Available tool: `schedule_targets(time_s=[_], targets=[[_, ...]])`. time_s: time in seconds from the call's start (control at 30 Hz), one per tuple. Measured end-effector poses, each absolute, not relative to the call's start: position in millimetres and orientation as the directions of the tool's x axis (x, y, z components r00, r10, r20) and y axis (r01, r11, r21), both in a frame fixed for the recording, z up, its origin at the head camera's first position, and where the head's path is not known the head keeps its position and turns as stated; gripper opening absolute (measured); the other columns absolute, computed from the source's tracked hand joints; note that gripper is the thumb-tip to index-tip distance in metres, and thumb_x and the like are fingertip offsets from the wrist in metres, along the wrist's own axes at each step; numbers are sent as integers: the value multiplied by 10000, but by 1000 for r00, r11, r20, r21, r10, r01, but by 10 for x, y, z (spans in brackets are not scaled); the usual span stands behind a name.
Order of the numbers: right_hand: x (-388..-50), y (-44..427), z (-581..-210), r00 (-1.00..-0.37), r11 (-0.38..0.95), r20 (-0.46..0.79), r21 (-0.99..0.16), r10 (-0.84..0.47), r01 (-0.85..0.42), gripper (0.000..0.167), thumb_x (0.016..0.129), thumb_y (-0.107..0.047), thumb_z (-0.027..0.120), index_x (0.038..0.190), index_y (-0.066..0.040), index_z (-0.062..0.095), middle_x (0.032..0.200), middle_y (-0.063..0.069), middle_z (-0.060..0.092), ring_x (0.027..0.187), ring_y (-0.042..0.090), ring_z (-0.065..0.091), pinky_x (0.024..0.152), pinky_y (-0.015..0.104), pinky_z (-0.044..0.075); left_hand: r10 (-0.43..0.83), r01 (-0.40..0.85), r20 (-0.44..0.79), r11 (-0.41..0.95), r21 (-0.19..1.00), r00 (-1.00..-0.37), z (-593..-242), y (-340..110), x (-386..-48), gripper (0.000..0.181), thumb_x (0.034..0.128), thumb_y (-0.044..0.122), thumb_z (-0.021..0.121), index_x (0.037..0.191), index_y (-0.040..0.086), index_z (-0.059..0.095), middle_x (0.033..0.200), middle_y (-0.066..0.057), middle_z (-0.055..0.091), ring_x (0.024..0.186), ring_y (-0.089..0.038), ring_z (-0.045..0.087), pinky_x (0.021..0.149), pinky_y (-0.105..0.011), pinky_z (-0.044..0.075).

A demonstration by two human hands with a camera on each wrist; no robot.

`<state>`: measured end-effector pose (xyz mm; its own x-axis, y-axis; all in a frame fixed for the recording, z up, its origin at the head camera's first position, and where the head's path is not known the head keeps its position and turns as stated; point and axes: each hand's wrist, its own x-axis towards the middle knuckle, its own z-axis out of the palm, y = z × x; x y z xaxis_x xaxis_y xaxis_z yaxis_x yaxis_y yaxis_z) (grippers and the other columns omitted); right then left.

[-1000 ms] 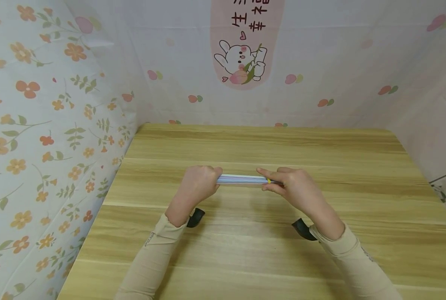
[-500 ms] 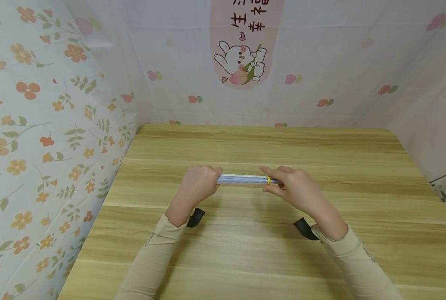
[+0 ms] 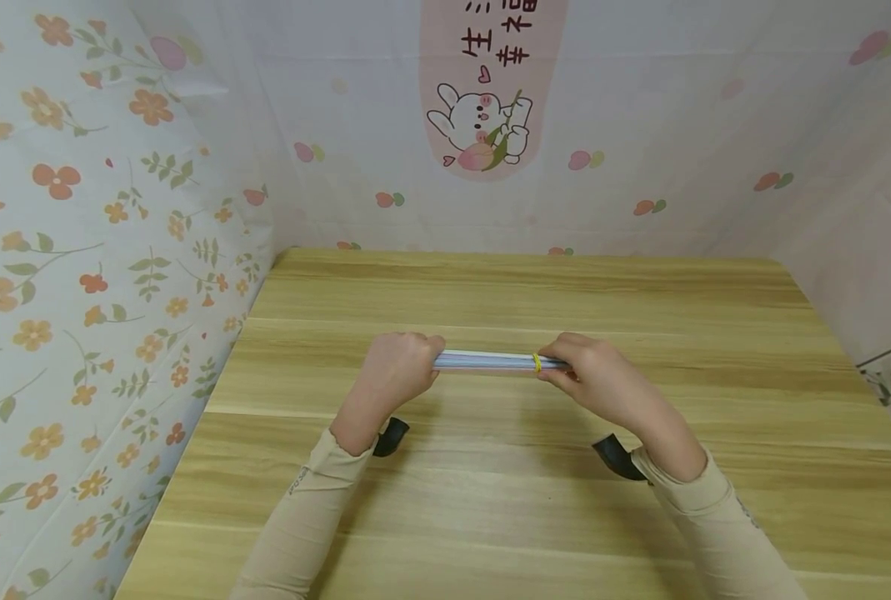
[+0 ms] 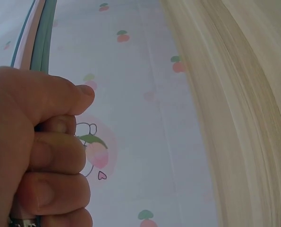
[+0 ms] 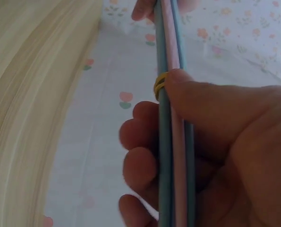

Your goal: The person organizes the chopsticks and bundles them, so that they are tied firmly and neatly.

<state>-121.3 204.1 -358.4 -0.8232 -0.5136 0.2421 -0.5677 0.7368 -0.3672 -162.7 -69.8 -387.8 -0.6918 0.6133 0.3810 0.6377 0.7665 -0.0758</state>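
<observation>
A bundle of slim pastel pencils (image 3: 486, 360), pink, blue and green, is held level above the table between both hands. A yellow rubber band (image 3: 538, 362) circles it near its right end. My left hand (image 3: 400, 367) grips the left end in a fist, hiding most of that end; in the left wrist view, curled fingers (image 4: 55, 151) wrap the pencils. My right hand (image 3: 603, 379) holds the right end. In the right wrist view, the right thumb (image 5: 201, 101) lies on the pencils beside the band, with the other fingers curled behind them.
The wood-grain table (image 3: 483, 500) spreads below the hands. A white printed cloth (image 3: 340, 125) hangs behind it, and a flowered cloth (image 3: 115, 275) hangs on the left. Black curved pieces (image 3: 618, 457) stick out at both wrists.
My right hand has slid slightly right along the pencils, and its index finger and thumb have drawn back to the band. The left hand and the band stay in place.
</observation>
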Motion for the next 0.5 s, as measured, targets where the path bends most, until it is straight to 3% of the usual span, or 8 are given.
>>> schedule_targets(time_s=[0.5], targets=[[-1202,1947,-3507,-839,762,197,-353,-508,-544,141,820,-142,726,928,-58,694,775,-35,589,607,60,410,549,215,370,626,656,412,750,-85,-662,-3901,-694,-1616,295,792,69,684,614,136,459,506,40,379,478,-80,233,420,-206,183]])
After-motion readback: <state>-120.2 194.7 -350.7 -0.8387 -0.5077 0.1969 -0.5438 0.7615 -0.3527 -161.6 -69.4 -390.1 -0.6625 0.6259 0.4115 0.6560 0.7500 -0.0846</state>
